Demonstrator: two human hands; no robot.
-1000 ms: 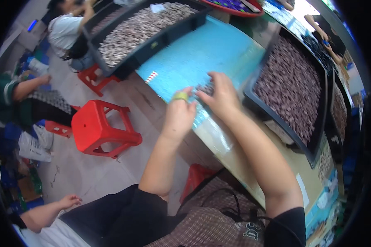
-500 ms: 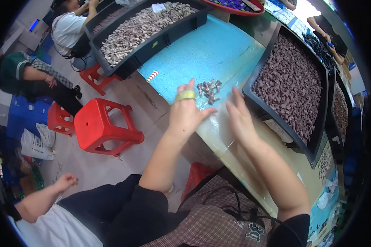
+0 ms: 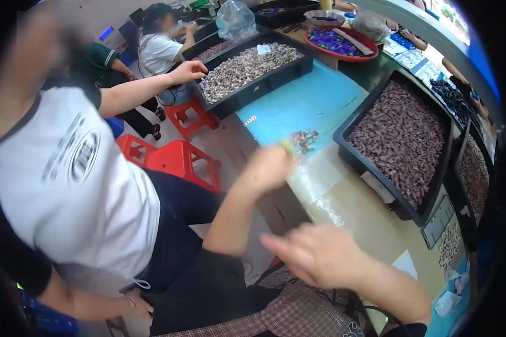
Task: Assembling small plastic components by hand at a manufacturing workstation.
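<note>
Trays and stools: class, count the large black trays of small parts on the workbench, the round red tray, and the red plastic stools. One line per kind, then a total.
Black trays of small parts: 3
Round red tray: 1
Red plastic stools: 3
Total: 7

Clear plastic bag (image 3: 235,19) beyond grey-parts tray; white paper slip (image 3: 263,49) on parts; blue-lit screen (image 3: 107,33) far left.

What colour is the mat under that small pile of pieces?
Turquoise blue mat, under the small pile; head view.
</note>
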